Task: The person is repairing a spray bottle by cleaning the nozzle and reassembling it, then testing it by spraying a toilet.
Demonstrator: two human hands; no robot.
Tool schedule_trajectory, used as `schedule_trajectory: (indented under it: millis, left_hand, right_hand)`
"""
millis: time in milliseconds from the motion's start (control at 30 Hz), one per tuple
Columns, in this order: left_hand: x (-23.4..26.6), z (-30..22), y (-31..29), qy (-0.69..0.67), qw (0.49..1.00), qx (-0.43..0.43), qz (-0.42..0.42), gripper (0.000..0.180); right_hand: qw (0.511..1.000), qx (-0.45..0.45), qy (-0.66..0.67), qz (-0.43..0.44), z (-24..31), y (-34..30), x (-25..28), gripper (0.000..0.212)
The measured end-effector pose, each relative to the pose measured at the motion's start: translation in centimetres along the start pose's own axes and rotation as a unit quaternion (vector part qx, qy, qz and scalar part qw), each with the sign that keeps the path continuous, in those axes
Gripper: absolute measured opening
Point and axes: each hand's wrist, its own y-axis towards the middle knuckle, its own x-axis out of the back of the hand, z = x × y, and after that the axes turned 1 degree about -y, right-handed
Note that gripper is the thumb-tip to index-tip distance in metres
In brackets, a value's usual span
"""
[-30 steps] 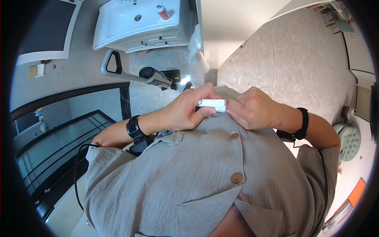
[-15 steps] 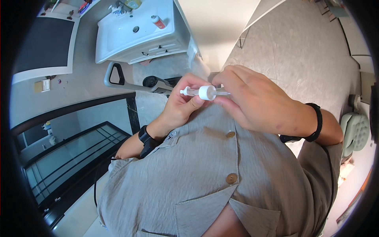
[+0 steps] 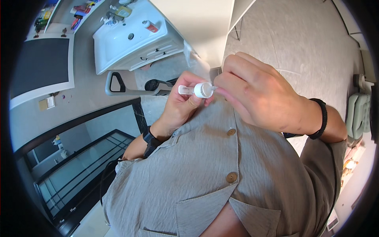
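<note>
Two bare hands of yours come together in the head view, in front of your grey-beige shirt [image 3: 197, 158]. Your left hand [image 3: 178, 98] holds a small clear tube with a white collar [image 3: 203, 90], thumb and fingers closed around it; the tube lies roughly level, its collar toward your right. Your right hand [image 3: 258, 93] has its thumb and forefinger brought narrowly together at the clear tip beyond that collar; you can't tell from here whether they pinch it or only touch it. A black band [image 3: 320, 118] circles your right wrist, and a black wrist device [image 3: 151, 142] your left. Well beyond your hands, a red-and-white bottle [image 3: 150, 26] stands on the white sink [image 3: 112, 49]. Nearer your left hand is a floor appliance with a grey looped handle [image 3: 134, 92].
</note>
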Motion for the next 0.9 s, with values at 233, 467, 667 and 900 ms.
schedule_trajectory:
  millis: [233,467,667,900]
  left_hand:
    - [-0.3,0.0,0.2,-0.005,1.0,0.011,-0.004,0.032]
    - [-0.7,-0.4,0.6,-0.028,0.999,0.036,-0.028,0.033]
    - [-0.5,-0.7,0.6,-0.029,0.998,0.056,-0.022,0.036]
    - [0.1,-0.5,0.7,-0.043,0.998,0.052,0.018,0.039]
  right_hand:
    - [0.999,0.017,-0.015,-0.024,-0.1,-0.6,-0.2,0.018]
    - [0.996,0.045,-0.05,-0.054,0.3,-0.1,0.5,0.019]
    - [0.996,0.039,-0.009,-0.074,-0.3,-0.3,0.5,0.018]
    - [0.996,0.001,0.04,-0.076,-0.9,-0.6,0.9,0.018]
